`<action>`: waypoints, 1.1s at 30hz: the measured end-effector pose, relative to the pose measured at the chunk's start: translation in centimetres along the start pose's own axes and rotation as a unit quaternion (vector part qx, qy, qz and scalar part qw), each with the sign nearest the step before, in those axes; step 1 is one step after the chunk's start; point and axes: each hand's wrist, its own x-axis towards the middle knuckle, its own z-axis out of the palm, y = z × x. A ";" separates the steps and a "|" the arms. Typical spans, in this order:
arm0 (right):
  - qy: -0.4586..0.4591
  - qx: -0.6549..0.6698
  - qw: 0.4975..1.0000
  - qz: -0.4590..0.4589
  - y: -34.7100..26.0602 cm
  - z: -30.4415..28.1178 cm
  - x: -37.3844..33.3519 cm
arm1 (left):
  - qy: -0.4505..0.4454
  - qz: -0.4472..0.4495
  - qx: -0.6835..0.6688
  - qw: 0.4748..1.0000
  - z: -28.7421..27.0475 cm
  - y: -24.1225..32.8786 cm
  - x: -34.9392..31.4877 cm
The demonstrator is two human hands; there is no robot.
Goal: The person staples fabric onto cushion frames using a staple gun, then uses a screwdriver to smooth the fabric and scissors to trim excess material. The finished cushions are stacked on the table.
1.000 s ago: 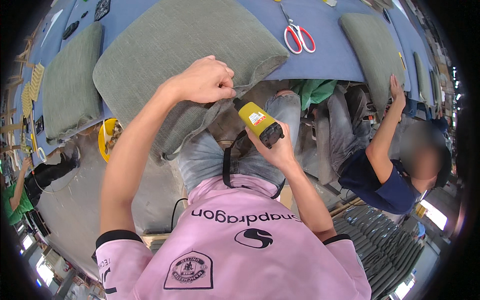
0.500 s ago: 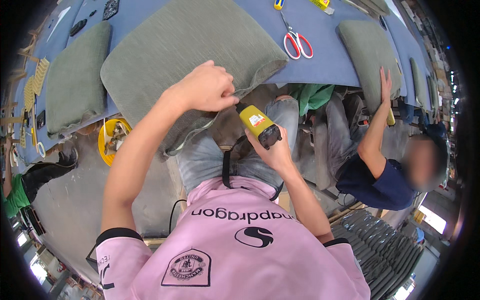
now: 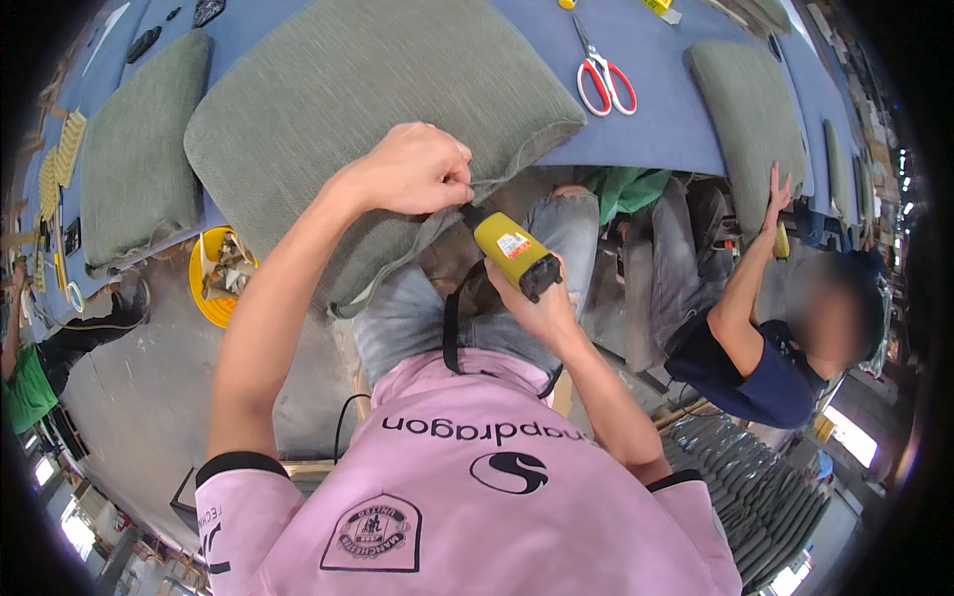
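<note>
A large grey-green fabric cushion (image 3: pixel 368 89) lies on the blue tabletop, its near edge hanging over my lap. My left hand (image 3: pixel 417 171) is closed at that edge, the fingers pinching the cushion's seam. In my right hand (image 3: pixel 537 303) sits a yellow handheld power tool (image 3: pixel 510 248) with a dark end and a white-and-red label. Its narrow black tip points up at the cushion edge, close beside my left fingertips. Whether the tip touches the fabric I cannot tell.
Red-and-white scissors (image 3: pixel 605 84) lie beyond the cushion on the blue table (image 3: pixel 646 134). Smaller cushions flank it at left (image 3: pixel 144 149) and right (image 3: pixel 745 119). A yellow bucket (image 3: pixel 206 310) of scraps stands at lower left. At right, a co-worker's hand (image 3: pixel 777 194) rests on a cushion.
My hands keep nearly the same pose at the cushion edge. The view has shifted slightly. The co-worker's hand at right has slid a little nearer along its cushion.
</note>
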 end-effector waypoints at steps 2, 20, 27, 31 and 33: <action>-0.011 0.012 1.000 0.013 -0.1 -0.1 0.4 | -0.028 -0.038 0.028 0.998 -0.5 0.2 0.2; -0.004 0.003 1.000 0.022 -2.4 -0.3 -0.3 | -0.010 0.048 0.018 0.999 -0.9 -0.7 -1.0; -0.029 -0.009 0.999 0.020 -0.7 0.6 -0.5 | 0.017 0.046 0.019 0.999 0.3 -0.6 -1.1; 0.012 -0.029 0.998 -0.055 -0.9 0.4 -0.2 | 0.045 0.042 0.075 0.995 0.8 0.3 -1.9; -0.021 0.032 0.999 -0.023 -1.5 -0.4 0.1 | 0.069 0.037 0.082 0.994 -0.2 0.7 -2.0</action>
